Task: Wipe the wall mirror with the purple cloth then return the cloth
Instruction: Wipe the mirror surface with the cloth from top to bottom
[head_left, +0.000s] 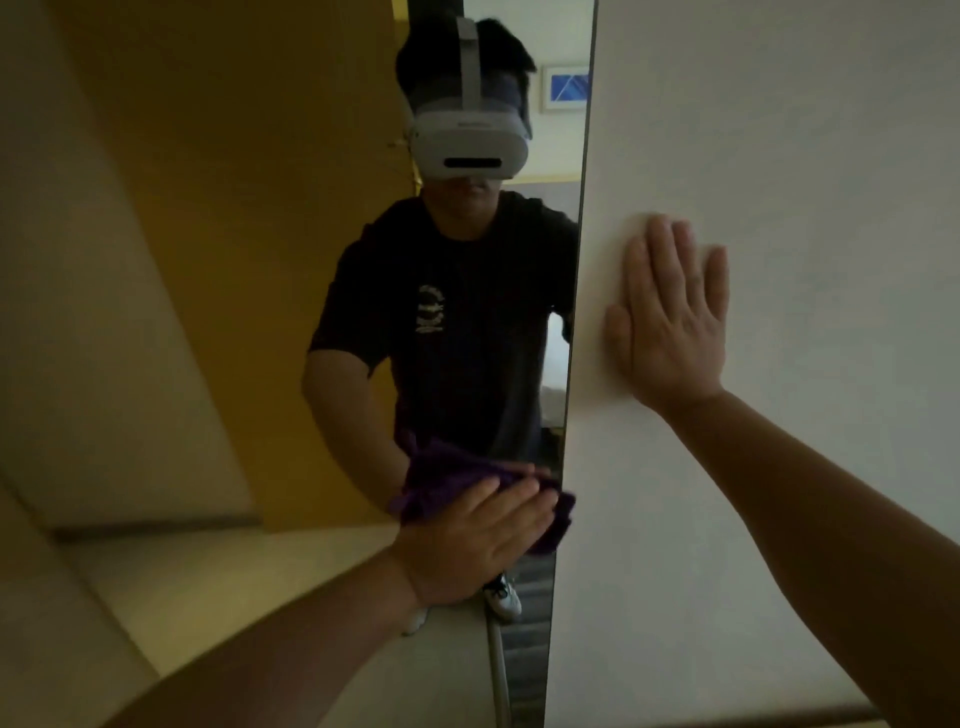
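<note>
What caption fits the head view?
Left hand presses purple cloth on wall mirror; right hand flat on wall.

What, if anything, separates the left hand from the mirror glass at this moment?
Only the purple cloth: the left hand presses it flat against the wall mirror, near the right edge. Nothing else visible intervenes.

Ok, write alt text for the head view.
The left hand presses a purple cloth flat against the wall mirror near its right edge. The right hand rests open on the white wall beside it.
</note>
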